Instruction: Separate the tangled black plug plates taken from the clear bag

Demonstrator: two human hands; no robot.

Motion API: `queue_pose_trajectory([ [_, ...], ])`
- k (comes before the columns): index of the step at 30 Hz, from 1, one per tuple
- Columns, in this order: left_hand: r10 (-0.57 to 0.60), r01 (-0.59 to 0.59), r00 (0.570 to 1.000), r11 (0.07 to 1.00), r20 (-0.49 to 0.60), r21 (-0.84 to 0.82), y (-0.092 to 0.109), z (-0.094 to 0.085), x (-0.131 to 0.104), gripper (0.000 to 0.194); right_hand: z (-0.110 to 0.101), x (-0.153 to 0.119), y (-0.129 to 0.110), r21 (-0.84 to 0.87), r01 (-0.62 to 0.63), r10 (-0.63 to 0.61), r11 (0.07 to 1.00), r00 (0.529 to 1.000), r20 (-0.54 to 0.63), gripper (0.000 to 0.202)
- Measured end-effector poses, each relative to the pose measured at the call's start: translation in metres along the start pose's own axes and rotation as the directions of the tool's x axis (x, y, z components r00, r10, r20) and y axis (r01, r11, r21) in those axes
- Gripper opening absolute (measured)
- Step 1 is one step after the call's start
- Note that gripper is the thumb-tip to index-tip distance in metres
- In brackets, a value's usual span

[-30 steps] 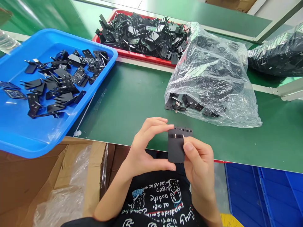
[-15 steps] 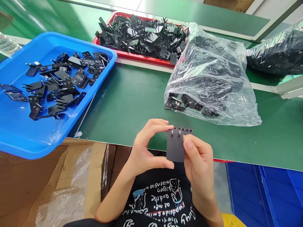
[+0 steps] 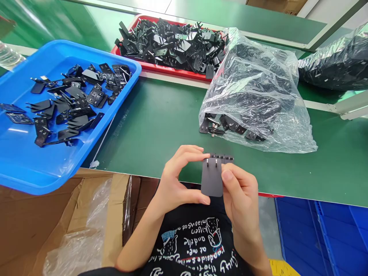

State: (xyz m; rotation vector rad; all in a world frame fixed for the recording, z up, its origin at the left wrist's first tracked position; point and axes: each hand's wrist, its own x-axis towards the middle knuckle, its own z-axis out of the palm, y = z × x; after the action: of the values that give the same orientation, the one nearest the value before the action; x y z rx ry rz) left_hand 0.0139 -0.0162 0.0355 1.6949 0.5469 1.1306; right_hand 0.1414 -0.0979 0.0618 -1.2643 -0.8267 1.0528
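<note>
Over the table's front edge, my right hand (image 3: pixel 241 191) pinches the right side of a flat black plug plate (image 3: pixel 212 182) with two metal prongs near its top. My left hand (image 3: pixel 179 180) curves around the plate's left side, index fingertip at the top corner and thumb at the bottom edge. The plate is upright, its prong face towards me. Just behind it, a short row of similar black pronged pieces (image 3: pixel 229 158) lies on the green table (image 3: pixel 161 115), partly hidden by the plate and my right hand.
A blue tray (image 3: pixel 110 130) with scattered black plug pieces is at left. Behind stands a heaped red tray (image 3: pixel 155 68). A clear plastic bag (image 3: pixel 258 99) of black pieces lies at right, another bag (image 3: pixel 336 65) beyond. Below are a cardboard box (image 3: pixel 115 214) and blue bins (image 3: pixel 304 230).
The plug plate has tilted slightly in my fingers, its prongs now pointing more upright. Both hands stay almost in place.
</note>
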Motion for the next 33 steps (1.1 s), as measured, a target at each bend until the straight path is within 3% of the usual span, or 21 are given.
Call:
queue_pose_trajectory([
  [10, 0.045, -0.043, 0.998, 0.998, -0.036, 0.056, -0.0018, 0.002, 0.0022, 0.067, -0.002, 0.002, 0.0021, -0.002, 0.006, -0.006, 1.0, 1.0, 0.0, 0.038],
  [22, -0.007, 0.008, 1.0, 0.999, -0.03, 0.046, -0.0022, 0.0023, 0.001, 0.068, -0.0034, 0.0023, 0.0064, 0.019, 0.013, -0.013, 1.0, 1.0, 0.008, 0.037],
  [33, 0.014, -0.013, 1.0, 0.999, -0.026, 0.03, -0.0024, 0.0027, 0.0017, 0.067, -0.0035, 0.003, 0.01, 0.015, -0.003, 0.003, 1.0, 1.0, 0.0, 0.039],
])
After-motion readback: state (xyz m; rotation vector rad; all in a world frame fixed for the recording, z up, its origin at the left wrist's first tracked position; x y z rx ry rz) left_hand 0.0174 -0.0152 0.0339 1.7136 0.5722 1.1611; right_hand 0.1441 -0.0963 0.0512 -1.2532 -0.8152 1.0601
